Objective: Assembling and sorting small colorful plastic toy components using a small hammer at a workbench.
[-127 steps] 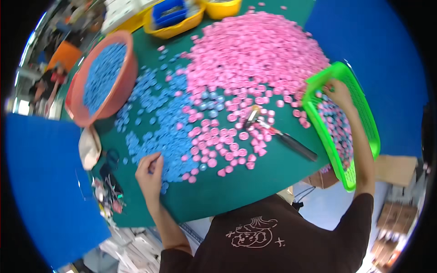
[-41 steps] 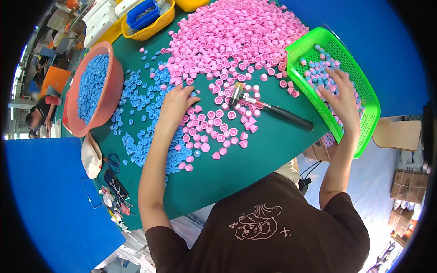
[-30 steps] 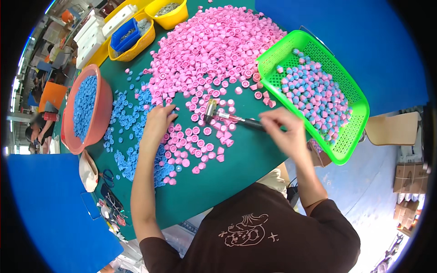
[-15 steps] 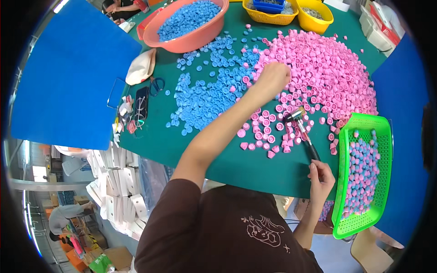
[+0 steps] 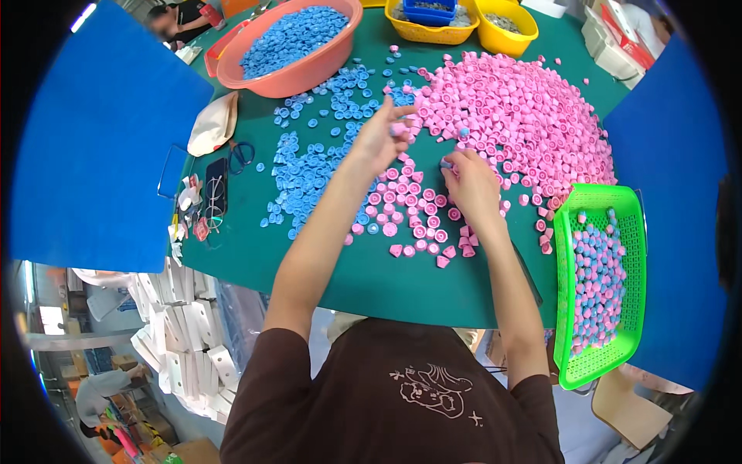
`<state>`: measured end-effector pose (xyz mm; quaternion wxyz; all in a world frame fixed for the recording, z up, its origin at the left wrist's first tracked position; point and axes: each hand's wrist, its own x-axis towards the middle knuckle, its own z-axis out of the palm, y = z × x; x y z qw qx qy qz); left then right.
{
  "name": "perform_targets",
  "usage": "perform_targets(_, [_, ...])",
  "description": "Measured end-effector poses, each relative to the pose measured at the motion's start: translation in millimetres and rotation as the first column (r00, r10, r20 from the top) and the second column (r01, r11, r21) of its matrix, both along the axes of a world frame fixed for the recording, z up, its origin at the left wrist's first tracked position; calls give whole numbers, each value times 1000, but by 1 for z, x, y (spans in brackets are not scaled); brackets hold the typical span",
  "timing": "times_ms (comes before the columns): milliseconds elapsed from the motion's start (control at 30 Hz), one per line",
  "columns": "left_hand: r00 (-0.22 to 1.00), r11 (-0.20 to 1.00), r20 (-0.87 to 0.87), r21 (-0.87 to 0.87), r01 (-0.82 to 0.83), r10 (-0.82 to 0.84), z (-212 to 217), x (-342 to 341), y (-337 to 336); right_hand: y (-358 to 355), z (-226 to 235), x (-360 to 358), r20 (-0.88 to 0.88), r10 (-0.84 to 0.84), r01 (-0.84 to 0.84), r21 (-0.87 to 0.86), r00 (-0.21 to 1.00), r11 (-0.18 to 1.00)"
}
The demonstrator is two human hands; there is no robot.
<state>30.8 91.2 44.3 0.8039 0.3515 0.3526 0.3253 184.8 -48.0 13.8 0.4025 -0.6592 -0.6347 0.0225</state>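
The left hand [image 5: 379, 141] is half-curled, its hold unclear; the right hand [image 5: 471, 184] pinches a small, blue, plastic-looking piece [image 5: 446, 164], probably light, stiff, best gripped by its sides.

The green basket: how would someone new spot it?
Find the green table and its right edge, below the pink heap in the picture. The long, bright green basket with holey walls is there. Unlike the salmon basin of blue pieces, it holds pink and blue ones mixed.

The cups [image 5: 525, 116] are pink, the caps [image 5: 309, 174] blue, the latticed basket [image 5: 634, 271] bright green.
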Motion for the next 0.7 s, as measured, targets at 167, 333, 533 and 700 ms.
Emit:
perform_targets(167, [961, 978, 184, 82, 192, -205, 23, 96, -45, 36, -43, 2, 157, -48, 51, -12, 986, 999])
perform_targets(333, [870, 924, 313, 96, 370, -381, 62, 194, -135, 60, -40, 19, -462, -97, 112, 6, 881, 994])
perform_targets(533, [923, 615, 23, 751, 238, -385, 82, 151, -133, 86, -41, 52, 238, -170, 169, 26, 956, 985])
perform_targets(700, [979, 587, 19, 797, -139, 205, 90, -37, -76, 82, -23, 41, 71, -84, 100, -272, 994, 957])
